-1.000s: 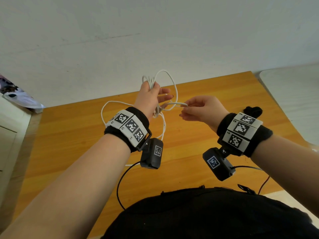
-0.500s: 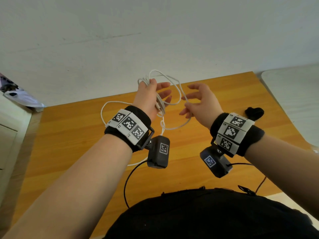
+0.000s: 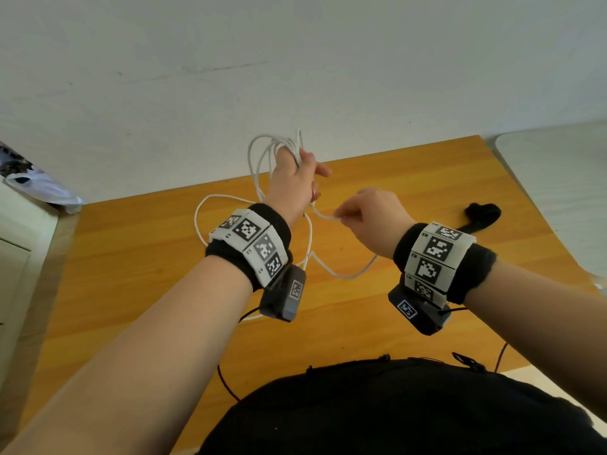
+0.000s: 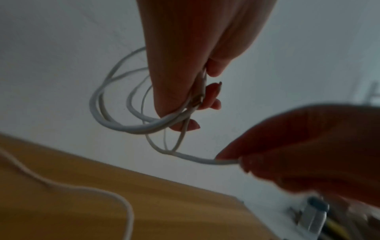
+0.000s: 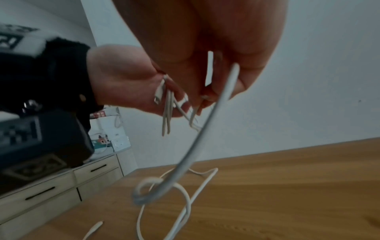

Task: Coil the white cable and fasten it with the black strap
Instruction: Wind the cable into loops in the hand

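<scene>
Your left hand (image 3: 292, 182) is holding several loops of the thin white cable (image 3: 262, 152) bunched between thumb and curled fingers, raised above the wooden table (image 3: 131, 257). The loops are fanning out unevenly, and loose slack is trailing down onto the tabletop. Your right hand (image 3: 374, 218) is pinching a single strand just beside the bundle. The black strap (image 3: 483, 213) is lying on the table, well apart at the right.

I count one white cable (image 3: 341, 275), one black strap (image 3: 482, 214) near my table's (image 3: 131, 257) right edge, and my two hands.
</scene>
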Available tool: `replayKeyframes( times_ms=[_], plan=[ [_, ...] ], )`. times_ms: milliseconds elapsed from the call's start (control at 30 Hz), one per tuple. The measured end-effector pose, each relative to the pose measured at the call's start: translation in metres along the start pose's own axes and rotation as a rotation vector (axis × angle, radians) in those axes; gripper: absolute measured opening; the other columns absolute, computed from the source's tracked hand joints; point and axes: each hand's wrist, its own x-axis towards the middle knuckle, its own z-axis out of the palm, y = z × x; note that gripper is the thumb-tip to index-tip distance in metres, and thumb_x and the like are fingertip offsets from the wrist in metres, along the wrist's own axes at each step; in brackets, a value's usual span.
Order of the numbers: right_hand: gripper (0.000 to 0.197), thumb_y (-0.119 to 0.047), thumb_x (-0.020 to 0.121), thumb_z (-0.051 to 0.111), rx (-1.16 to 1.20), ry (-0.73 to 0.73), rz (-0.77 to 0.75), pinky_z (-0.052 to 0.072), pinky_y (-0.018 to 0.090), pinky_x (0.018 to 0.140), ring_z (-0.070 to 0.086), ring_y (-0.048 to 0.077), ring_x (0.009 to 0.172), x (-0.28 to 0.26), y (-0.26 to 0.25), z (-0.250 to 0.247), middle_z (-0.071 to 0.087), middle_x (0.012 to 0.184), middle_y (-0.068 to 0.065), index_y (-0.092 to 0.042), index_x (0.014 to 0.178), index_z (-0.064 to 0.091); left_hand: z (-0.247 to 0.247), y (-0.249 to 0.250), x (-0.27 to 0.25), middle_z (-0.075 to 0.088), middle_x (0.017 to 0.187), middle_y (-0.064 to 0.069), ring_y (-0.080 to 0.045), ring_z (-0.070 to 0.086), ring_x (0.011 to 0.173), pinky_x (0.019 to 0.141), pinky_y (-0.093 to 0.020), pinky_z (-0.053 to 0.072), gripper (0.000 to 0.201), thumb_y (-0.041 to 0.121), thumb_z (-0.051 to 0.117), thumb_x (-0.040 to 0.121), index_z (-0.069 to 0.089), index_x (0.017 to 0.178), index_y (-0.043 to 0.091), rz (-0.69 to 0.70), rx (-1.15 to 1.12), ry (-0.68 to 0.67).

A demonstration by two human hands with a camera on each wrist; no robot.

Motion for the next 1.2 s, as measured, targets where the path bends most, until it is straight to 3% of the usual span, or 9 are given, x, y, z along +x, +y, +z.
replayKeyframes(
  times_ms=[167, 233, 333, 433, 633, 767, 933, 1033, 1200],
  plan=[
    [0.008, -0.009, 0.077, 0.068, 0.329, 0.107, 0.011, 0.048, 0.024, 0.07, 0.061, 0.016, 0.078, -0.002, -0.005, -0.005, 0.066, 0.082, 0.001, -0.015, 0.08, 0.066, 0.004, -0.009, -0.007, 0.063, 0.092, -0.004, -0.018, 0.064, 0.077, 0.073, -0.037, 0.053, 0.008, 0.021, 0.033, 0.1, 0.035, 0.096, 0.014, 0.086, 0.33, -0.135],
    [0.015, -0.006, 0.072, 0.072, 0.495, 0.098, 0.082, 0.053, 0.029, 0.068, 0.064, 0.018, 0.072, -0.001, -0.004, -0.007, 0.069, 0.081, 0.006, -0.016, 0.074, 0.06, 0.005, -0.011, -0.009, 0.063, 0.09, -0.004, -0.02, 0.068, 0.071, 0.07, -0.042, 0.057, 0.012, 0.025, 0.034, 0.1, 0.035, 0.097, 0.014, 0.101, 0.411, -0.171],
    [0.023, -0.002, 0.071, 0.076, 0.749, 0.059, 0.192, 0.054, 0.025, 0.058, 0.062, 0.02, 0.065, -0.001, -0.003, -0.01, 0.067, 0.081, 0.013, -0.011, 0.076, 0.055, 0.006, -0.014, -0.011, 0.064, 0.088, -0.008, -0.016, 0.063, 0.055, 0.059, -0.037, 0.054, 0.016, 0.03, 0.034, 0.1, 0.036, 0.098, 0.013, 0.09, 0.519, -0.186],
    [0.026, 0.004, 0.072, 0.073, 0.881, -0.091, 0.302, 0.056, 0.02, 0.053, 0.062, 0.019, 0.063, -0.004, -0.003, -0.009, 0.061, 0.084, 0.014, -0.007, 0.085, 0.053, 0.005, -0.016, -0.008, 0.064, 0.086, -0.008, -0.014, 0.056, 0.061, 0.058, -0.031, 0.047, 0.016, 0.028, 0.033, 0.1, 0.035, 0.099, 0.013, 0.108, 0.572, -0.123],
    [0.014, -0.001, 0.087, 0.053, 0.668, -0.45, 0.326, 0.055, 0.034, 0.08, 0.062, 0.018, 0.079, -0.016, 0.005, 0.011, 0.067, 0.088, 0.007, -0.011, 0.078, 0.056, -0.002, -0.008, 0.006, 0.059, 0.077, 0.001, -0.012, 0.048, 0.053, 0.057, -0.029, 0.044, 0.011, 0.023, 0.031, 0.101, 0.031, 0.098, 0.013, 0.074, 0.379, 0.011],
    [0.019, -0.001, 0.091, 0.051, 0.782, -0.187, 0.253, 0.054, 0.035, 0.088, 0.066, 0.022, 0.093, -0.015, 0.017, 0.014, 0.07, 0.083, 0.005, -0.015, 0.082, 0.059, -0.011, -0.006, 0.007, 0.059, 0.075, 0.003, -0.013, 0.048, 0.053, 0.054, -0.024, 0.041, 0.011, 0.023, 0.031, 0.101, 0.032, 0.098, 0.012, 0.04, 0.367, -0.029],
    [0.027, -0.003, 0.094, 0.046, 0.899, 0.068, 0.194, 0.056, 0.037, 0.076, 0.059, 0.02, 0.063, -0.002, 0.021, -0.002, 0.057, 0.068, 0.003, -0.022, 0.095, 0.066, -0.012, -0.014, 0.0, 0.062, 0.067, -0.001, -0.015, 0.05, 0.056, 0.061, -0.03, 0.046, 0.015, 0.024, 0.031, 0.101, 0.04, 0.098, 0.013, -0.027, 0.418, -0.199],
    [0.027, -0.008, 0.094, 0.049, 0.814, 0.176, 0.161, 0.045, 0.03, 0.06, 0.043, 0.014, 0.054, 0.005, 0.024, -0.008, 0.048, 0.064, -0.003, -0.022, 0.107, 0.068, -0.01, -0.011, -0.008, 0.058, 0.063, -0.002, -0.016, 0.05, 0.055, 0.06, -0.028, 0.045, 0.019, 0.023, 0.029, 0.102, 0.043, 0.098, 0.01, -0.082, 0.36, -0.29],
    [0.03, -0.011, 0.094, 0.05, 0.619, 0.262, 0.097, 0.037, 0.018, 0.059, 0.046, -0.004, 0.046, 0.014, 0.024, -0.017, 0.042, 0.062, -0.021, -0.019, 0.118, 0.064, -0.006, -0.004, -0.015, 0.039, 0.046, 0.008, -0.014, 0.034, 0.044, 0.055, -0.029, 0.036, 0.043, 0.046, 0.027, 0.099, 0.051, 0.084, 0.014, -0.266, 0.087, -0.419]
  ],
)
